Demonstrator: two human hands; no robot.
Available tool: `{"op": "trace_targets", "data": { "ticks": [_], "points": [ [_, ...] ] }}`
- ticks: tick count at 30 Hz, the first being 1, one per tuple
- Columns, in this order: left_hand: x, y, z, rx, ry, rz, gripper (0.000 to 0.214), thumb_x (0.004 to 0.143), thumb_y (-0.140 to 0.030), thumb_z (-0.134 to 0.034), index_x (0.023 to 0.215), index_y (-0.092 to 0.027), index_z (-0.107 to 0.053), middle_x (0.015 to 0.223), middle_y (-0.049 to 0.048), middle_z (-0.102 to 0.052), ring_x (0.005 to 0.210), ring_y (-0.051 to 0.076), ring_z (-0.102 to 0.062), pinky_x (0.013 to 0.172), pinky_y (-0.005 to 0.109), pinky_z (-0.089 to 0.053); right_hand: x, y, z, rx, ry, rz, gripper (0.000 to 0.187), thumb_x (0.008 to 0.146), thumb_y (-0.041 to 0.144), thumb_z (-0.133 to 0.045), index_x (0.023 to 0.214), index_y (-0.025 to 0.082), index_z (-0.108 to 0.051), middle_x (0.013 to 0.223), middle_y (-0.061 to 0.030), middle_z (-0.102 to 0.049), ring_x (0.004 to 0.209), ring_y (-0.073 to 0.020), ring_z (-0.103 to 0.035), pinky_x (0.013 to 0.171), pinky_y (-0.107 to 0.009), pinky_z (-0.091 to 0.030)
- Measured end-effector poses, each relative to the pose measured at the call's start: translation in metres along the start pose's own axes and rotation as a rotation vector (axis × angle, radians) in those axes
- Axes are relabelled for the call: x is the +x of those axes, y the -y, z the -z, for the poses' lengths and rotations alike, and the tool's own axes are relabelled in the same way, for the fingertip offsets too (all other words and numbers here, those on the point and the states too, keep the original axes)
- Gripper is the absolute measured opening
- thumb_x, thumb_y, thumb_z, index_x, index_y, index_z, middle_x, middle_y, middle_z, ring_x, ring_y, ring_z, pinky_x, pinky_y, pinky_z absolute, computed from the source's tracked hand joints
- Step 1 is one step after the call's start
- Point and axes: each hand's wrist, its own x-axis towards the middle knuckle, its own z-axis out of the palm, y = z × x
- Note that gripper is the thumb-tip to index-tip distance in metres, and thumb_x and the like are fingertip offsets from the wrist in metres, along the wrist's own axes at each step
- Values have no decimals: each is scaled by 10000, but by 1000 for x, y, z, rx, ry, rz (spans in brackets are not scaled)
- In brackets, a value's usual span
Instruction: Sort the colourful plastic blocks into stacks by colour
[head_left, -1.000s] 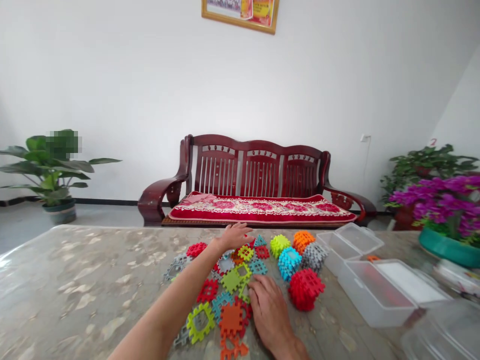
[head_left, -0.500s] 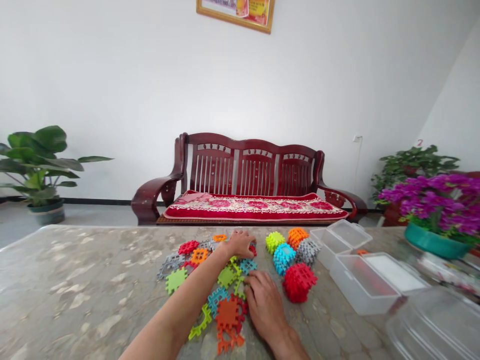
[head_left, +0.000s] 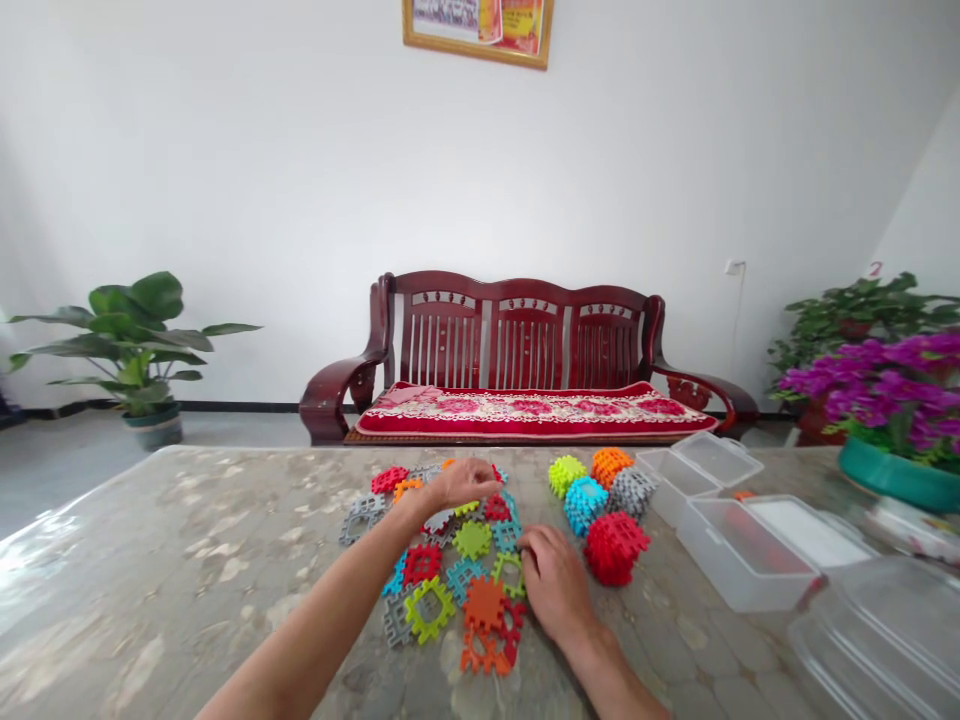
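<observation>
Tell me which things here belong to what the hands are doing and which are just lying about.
In hand: left hand, right hand, loose tiles on the table.
Lying about: cubes, boxes, flowers, bench, plant.

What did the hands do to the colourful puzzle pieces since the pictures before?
The left hand curled its fingers over the far flat pieces and pushed them about: the heap now lies wider and flatter, more pieces lying singly. The right hand barely shifted, resting at the heap's near right edge. The five cubes, the clear boxes and the table stayed put.
</observation>
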Motion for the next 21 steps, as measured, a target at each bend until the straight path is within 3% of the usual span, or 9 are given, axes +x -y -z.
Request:
{"op": "trace_targets", "data": {
  "ticks": [3,7,10,12,14,16,21],
  "points": [
    [-27,11,20,16,-145,128,476,915,-507,-397,700,-173,-659,687,11,-644,694,158,-586,656,249,-427,0,-1,0,-10,-14,-9,280,870,107,-457,983,226,-684,1118,-52,-686,1110,-208,-590,989,-303,-422],
    [-70,39,39,328,-414,401,396,917,-429,-390,986,-225,-722,1107,76,-717,1065,237,-629,998,357,-416,1,-2,-3,-47,-43,-13,315,875,127,-455,1080,223,-675,1185,-65,-678,1151,-211,-588,1009,-316,-424],
    [-102,61,41,444,-445,675,459,922,-490,-389,1252,-289,-638,1372,86,-608,1280,301,-524,1104,518,-325,3,-7,-5,-74,-35,-11,329,893,154,-449,1131,220,-666,1221,-69,-669,1170,-215,-584,1019,-328,-423],
    [-118,72,37,454,-419,772,498,910,-540,-409,1324,-328,-588,1413,83,-582,1334,328,-477,1103,552,-322,4,-10,-6,-88,-20,-7,330,904,176,-450,1155,218,-661,1235,-71,-665,1177,-218,-583,1025,-335,-420],
    [-127,77,30,421,-364,810,510,918,-533,-390,1367,-352,-550,1404,76,-591,1310,322,-508,1094,533,-348,5,-12,-7,-96,-8,-4,329,912,194,-453,1168,214,-658,1232,-74,-667,1173,-219,-586,1029,-338,-418],
    [-127,76,20,414,-338,835,560,925,-526,-374,1418,-298,-508,1431,112,-563,1333,327,-491,1118,523,-326,5,-12,-6,-99,-4,-8,328,915,197,-452,1170,209,-658,1221,-77,-673,1163,-216,-592,1029,-336,-417],
    [-111,58,-1,233,-435,791,528,934,-473,-360,1378,-256,-545,1456,94,-548,1354,290,-475,1142,480,-324,4,-7,-4,-103,-15,-36,323,907,177,-455,1155,196,-662,1207,-79,-679,1157,-210,-597,1016,-322,-419]
  ]
}}
